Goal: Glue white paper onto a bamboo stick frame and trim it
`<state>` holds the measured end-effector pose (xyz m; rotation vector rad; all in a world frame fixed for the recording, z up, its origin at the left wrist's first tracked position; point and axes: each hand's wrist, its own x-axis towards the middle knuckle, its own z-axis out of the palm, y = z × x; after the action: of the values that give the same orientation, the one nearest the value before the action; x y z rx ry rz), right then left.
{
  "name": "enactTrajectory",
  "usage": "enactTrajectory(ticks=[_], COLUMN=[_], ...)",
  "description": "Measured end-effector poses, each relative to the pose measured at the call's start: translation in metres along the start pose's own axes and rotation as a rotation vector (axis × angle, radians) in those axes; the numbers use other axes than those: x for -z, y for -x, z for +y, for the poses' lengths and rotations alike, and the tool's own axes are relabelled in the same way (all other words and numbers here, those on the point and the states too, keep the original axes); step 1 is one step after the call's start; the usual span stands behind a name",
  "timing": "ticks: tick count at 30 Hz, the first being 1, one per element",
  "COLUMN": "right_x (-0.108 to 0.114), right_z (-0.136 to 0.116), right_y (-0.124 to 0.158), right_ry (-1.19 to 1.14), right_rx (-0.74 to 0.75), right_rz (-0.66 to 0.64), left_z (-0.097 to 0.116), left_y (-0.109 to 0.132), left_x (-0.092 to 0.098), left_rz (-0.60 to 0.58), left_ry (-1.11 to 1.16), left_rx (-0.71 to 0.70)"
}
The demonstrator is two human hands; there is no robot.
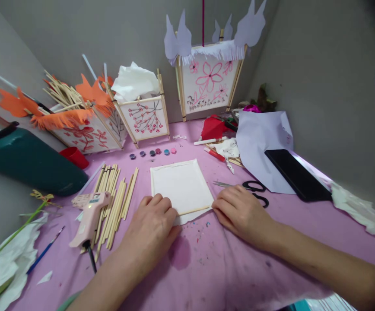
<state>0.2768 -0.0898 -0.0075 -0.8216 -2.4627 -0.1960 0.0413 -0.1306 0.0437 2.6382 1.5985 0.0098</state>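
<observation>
A white paper panel [181, 183] lies flat on the pink cloth, its edges folded over a thin frame. Along its near edge runs a wooden stick [194, 211], with a strip of paper sticking out below it. My left hand [155, 222] presses at the near left corner, its fingers bent and closed over the paper. At the near right corner my right hand [239, 211] pinches the paper's edge. Scissors with black handles [255, 190] lie just beyond my right hand. A pink glue gun [92, 218] rests left of my left hand.
Wooden sticks [118, 207] lie beside the glue gun. Small paint pots [152, 153] stand in a row behind the panel. Decorated paper lanterns [147, 119] stand at the back. On the right, a black phone [296, 172] lies on lilac paper [262, 129]. A blue paintbrush [45, 251] lies left.
</observation>
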Motion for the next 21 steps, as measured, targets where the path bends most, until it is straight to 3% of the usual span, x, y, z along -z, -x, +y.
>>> enactTrajectory(ticks=[9, 21], right_x=[-0.002, 0.008], right_z=[0.0, 0.001], right_y=[0.002, 0.01], right_ry=[-0.074, -0.103], right_rx=[-0.027, -0.01], right_rz=[0.048, 0.03], left_z=[0.004, 0.005], left_y=[-0.003, -0.004], left_x=[-0.005, -0.017], left_rz=[0.012, 0.128], left_ry=[-0.038, -0.178], left_rx=[0.015, -0.057])
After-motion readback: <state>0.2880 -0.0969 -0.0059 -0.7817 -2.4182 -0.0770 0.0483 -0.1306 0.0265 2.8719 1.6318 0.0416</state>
